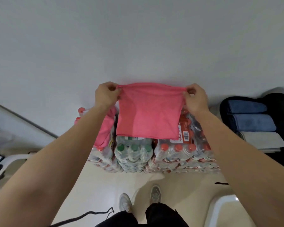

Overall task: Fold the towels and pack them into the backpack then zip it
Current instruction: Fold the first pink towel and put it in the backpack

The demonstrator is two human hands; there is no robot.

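Note:
A pink towel [148, 112] hangs doubled over in the air above stacked water-bottle packs. My left hand [106, 94] pinches its top left corner and my right hand [196, 98] pinches its top right corner. Another pink towel [106, 128] lies crumpled on the packs at the left. At the far right an open black backpack [277, 102] holds two folded blue towels [252, 122] and a folded grey towel [262, 140].
Shrink-wrapped packs of water bottles [154, 154] stand against the white wall and serve as the work surface. A white chair edge [223, 208] sits at the lower right, and a white frame [10, 159] at the left. My feet stand on the cream floor.

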